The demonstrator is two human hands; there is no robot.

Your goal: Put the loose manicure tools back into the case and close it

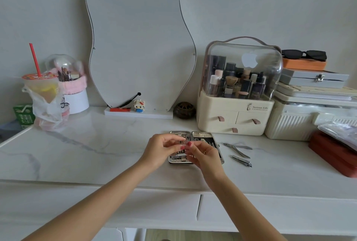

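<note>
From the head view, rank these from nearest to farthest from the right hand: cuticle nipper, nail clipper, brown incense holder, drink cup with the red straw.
From the right hand:
1. cuticle nipper and nail clipper, just right on the tabletop; too close to call.
2. brown incense holder, behind, by the mirror base.
3. drink cup, far left.

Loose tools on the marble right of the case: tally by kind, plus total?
Cuticle nippers: 1
Nail file: 1, lying under the nippers
Nail clippers: 1
Total: 3 loose on the tabletop, all right of the open case. Whatever small item the hands hold over the case is too blurred to count.
</note>
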